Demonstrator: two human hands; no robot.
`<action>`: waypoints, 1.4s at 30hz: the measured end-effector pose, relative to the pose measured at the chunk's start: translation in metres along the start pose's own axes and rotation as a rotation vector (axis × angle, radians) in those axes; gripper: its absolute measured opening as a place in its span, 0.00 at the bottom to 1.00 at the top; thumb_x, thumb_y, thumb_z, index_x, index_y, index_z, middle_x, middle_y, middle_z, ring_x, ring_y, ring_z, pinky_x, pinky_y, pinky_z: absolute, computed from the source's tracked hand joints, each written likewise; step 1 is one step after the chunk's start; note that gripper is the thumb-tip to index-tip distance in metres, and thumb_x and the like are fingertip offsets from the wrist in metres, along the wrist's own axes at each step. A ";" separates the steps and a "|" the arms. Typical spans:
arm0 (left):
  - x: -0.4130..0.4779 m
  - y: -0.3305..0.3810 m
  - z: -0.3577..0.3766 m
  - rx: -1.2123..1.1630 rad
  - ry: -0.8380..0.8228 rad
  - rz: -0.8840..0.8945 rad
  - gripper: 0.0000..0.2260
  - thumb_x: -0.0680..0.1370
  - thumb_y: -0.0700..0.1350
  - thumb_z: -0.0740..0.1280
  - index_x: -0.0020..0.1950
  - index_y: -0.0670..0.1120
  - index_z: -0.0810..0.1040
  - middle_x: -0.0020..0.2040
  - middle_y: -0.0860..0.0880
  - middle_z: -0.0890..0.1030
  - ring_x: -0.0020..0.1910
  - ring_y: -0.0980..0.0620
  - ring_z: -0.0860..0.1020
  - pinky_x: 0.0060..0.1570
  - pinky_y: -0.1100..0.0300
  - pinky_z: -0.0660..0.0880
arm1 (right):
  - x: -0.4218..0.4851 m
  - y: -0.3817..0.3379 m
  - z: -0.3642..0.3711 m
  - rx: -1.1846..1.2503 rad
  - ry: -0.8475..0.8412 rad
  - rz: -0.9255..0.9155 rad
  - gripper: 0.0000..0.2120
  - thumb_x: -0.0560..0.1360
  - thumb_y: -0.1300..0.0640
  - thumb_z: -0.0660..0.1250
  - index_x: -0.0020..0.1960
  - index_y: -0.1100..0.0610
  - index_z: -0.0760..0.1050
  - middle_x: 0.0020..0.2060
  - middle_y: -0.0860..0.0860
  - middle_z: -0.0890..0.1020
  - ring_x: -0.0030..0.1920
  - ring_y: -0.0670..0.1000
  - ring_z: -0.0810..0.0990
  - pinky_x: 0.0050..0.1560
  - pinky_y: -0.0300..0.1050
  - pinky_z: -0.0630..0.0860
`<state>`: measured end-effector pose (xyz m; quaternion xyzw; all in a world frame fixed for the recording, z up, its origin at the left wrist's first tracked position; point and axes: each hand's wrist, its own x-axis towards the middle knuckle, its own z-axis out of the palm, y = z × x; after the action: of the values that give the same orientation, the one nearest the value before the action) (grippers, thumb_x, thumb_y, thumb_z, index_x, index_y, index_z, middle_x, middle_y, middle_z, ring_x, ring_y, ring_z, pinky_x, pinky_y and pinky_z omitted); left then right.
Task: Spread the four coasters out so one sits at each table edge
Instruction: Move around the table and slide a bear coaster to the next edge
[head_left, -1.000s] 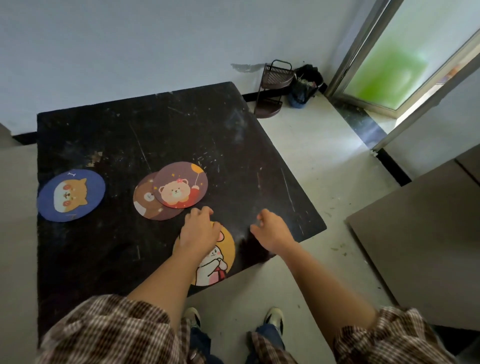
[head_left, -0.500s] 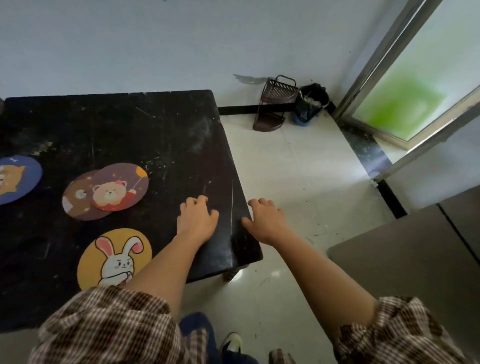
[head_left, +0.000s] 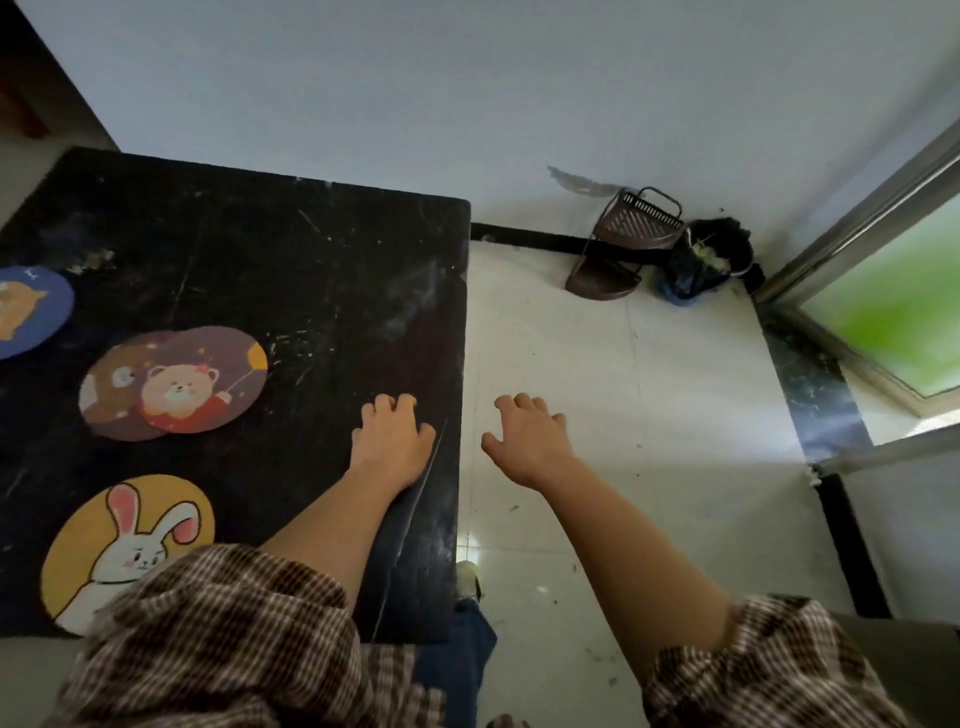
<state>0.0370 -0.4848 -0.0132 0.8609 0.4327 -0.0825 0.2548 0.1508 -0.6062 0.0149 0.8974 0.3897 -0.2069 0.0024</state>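
Black scratched table fills the left of the head view. L hand lies palm-down on the top near the right edge, fingers loosely curled, gripping nothing. R hand hangs over pale floor at 3 o'clock of the L hand, fingers spread, empty. Yellow rabbit coaster sits at 7 o'clock of the L hand by the near edge, partly under a plaid sleeve. Bear coaster overlaps brown coaster at 10 o'clock. Blue coaster further at 10, cut off by frame.
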 end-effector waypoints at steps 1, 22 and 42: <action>0.008 0.004 -0.001 -0.012 0.005 -0.021 0.19 0.77 0.51 0.58 0.67 0.47 0.66 0.66 0.42 0.68 0.64 0.42 0.66 0.58 0.45 0.69 | 0.012 0.004 -0.003 -0.018 -0.018 -0.024 0.23 0.77 0.46 0.58 0.68 0.56 0.64 0.67 0.57 0.70 0.66 0.59 0.68 0.65 0.59 0.65; 0.080 0.015 -0.016 -0.272 0.234 -0.655 0.21 0.78 0.51 0.59 0.70 0.47 0.64 0.68 0.43 0.66 0.66 0.43 0.65 0.58 0.48 0.70 | 0.191 -0.041 -0.048 -0.186 -0.179 -0.649 0.19 0.75 0.50 0.60 0.64 0.56 0.68 0.62 0.56 0.71 0.64 0.58 0.66 0.64 0.59 0.63; 0.075 -0.023 -0.026 -0.420 0.509 -1.113 0.21 0.77 0.50 0.62 0.69 0.47 0.65 0.67 0.42 0.68 0.64 0.44 0.67 0.55 0.49 0.71 | 0.237 -0.163 -0.030 -0.353 -0.302 -1.169 0.22 0.76 0.49 0.62 0.66 0.57 0.66 0.62 0.56 0.71 0.64 0.57 0.68 0.61 0.57 0.67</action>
<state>0.0627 -0.4077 -0.0269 0.4325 0.8681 0.0909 0.2262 0.1927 -0.3227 -0.0202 0.4832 0.8395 -0.2311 0.0918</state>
